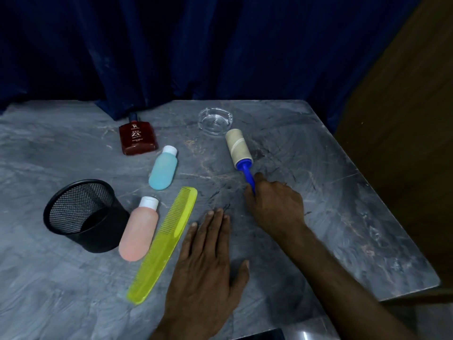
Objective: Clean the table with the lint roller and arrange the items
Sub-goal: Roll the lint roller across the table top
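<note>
The lint roller (239,148), a beige roll on a blue handle, lies on the grey marble table (331,192) with my right hand (277,207) shut on its handle. My left hand (208,261) rests flat on the table, fingers spread, just right of a yellow comb (163,244). Left of the comb lie a pink bottle (138,233) and a blue bottle (163,169), both on their sides. A red perfume bottle (137,138) lies further back. A black mesh cup (85,215) sits tilted at the left. Dark hairs or marks dot the table near my hands.
A clear glass ashtray (215,120) stands at the back, just beyond the roller's head. A dark blue curtain (196,50) hangs behind the table. The table's right edge (397,217) runs diagonally, with a brown wooden surface (416,119) beyond it.
</note>
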A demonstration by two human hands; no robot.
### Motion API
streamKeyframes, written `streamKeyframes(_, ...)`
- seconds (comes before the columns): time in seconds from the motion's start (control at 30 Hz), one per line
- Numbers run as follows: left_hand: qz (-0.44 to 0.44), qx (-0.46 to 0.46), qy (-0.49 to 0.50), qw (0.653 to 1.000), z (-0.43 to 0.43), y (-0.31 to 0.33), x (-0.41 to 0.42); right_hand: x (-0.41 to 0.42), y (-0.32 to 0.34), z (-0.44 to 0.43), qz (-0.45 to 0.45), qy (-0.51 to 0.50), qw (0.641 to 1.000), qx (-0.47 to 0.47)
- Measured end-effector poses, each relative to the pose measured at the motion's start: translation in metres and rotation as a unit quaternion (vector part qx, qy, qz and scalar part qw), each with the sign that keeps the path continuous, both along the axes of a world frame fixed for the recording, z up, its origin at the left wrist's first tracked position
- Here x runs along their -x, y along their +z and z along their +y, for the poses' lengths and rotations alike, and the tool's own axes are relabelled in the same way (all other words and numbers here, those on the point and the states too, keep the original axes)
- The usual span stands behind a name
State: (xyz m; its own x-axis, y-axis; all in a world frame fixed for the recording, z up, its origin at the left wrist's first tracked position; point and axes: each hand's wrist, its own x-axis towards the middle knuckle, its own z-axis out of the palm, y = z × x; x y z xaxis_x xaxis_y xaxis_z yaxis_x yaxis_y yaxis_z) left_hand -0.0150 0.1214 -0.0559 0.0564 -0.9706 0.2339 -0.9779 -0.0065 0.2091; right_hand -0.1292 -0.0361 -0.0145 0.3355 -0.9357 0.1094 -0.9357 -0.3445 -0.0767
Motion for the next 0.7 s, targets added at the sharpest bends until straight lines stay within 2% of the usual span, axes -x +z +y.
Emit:
streamKeyframes(0.37,0.004,-0.016,0.002,1.0,-0.002,-0.001,0.0,-0.041,-0.006,0.023,0.011,0.055,0.998,0.036)
streamKeyframes(0.7,0.002,-0.007,-0.001,1.0,-0.001,-0.002,-0.001,-0.024,-0.001,0.01,-0.022,0.026,0.999,0.007)
